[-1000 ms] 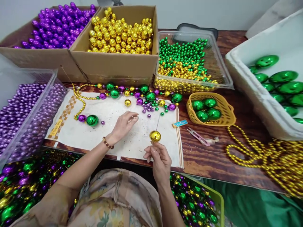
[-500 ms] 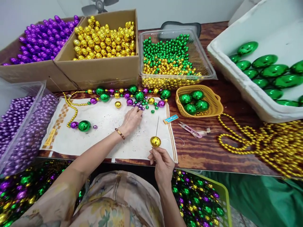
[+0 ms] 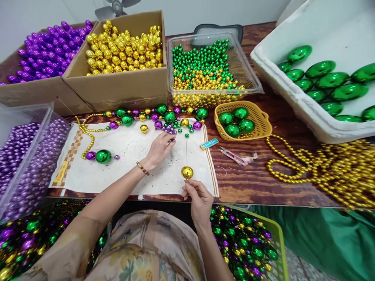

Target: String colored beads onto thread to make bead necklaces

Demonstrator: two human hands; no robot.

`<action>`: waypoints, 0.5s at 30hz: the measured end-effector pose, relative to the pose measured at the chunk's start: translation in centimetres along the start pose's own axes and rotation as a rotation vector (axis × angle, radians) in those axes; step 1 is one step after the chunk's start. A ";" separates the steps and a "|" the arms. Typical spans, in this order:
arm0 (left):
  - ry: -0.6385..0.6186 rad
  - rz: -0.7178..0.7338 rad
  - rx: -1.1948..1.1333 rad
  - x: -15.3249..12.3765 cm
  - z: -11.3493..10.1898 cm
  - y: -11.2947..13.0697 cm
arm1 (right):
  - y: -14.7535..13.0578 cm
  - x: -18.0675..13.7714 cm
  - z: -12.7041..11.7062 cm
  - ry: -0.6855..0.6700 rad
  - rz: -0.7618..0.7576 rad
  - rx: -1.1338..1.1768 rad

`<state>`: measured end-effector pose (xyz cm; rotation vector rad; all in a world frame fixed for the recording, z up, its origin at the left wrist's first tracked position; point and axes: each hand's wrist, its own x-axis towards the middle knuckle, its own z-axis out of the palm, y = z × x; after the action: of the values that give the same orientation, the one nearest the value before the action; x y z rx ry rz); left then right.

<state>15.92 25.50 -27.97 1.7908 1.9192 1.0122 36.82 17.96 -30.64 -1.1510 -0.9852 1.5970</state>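
Your right hand (image 3: pixel 199 200) pinches a needle (image 3: pixel 186 153) carrying a gold ball (image 3: pixel 186 172) over the white towel (image 3: pixel 120 180). Your left hand (image 3: pixel 159 150) curls beside small purple beads (image 3: pixel 169 128); whether it grips one is unclear.

A cloth (image 3: pixel 125 140) is laid on the table (image 3: pixel 263 191), loose beads (image 3: pixel 169 128) clustered towards its one-o'clock edge. Around it, cardboard boxes (image 3: pixel 123 88) are set at ten and twelve, a plastic tub (image 3: pixel 211 93) between one and two, a basket (image 3: pixel 258 130) with balls (image 3: pixel 246 125) inside past two, and snips (image 3: pixel 234 157) at three, bead strands (image 3: pixel 345 171) heaped beyond. Another tub (image 3: pixel 27 160) is placed at nine.
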 end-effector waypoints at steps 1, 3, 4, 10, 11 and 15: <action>-0.011 0.036 0.115 0.4 0.4 0.0 | 0.0 0.0 0.0 0.007 -0.002 0.003; -0.048 0.089 0.318 1.1 1.2 0.0 | 0.2 -0.1 -0.1 0.014 -0.011 0.011; -0.066 0.106 0.393 1.5 1.7 0.0 | 0.2 -0.2 -0.2 0.014 -0.016 0.013; -0.076 0.158 0.505 3.3 3.3 0.8 | 0.7 -0.3 -0.4 0.008 -0.035 0.012; -0.092 0.174 0.510 3.7 3.6 1.0 | 0.7 -0.3 -0.5 0.012 -0.038 0.013; -0.186 0.189 0.470 5.3 4.4 1.6 | 0.6 -0.3 -0.5 0.026 -0.047 0.015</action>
<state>19.18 31.72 -28.68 2.2621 2.0139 0.4390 37.21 17.56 -31.20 -1.1280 -0.9753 1.5467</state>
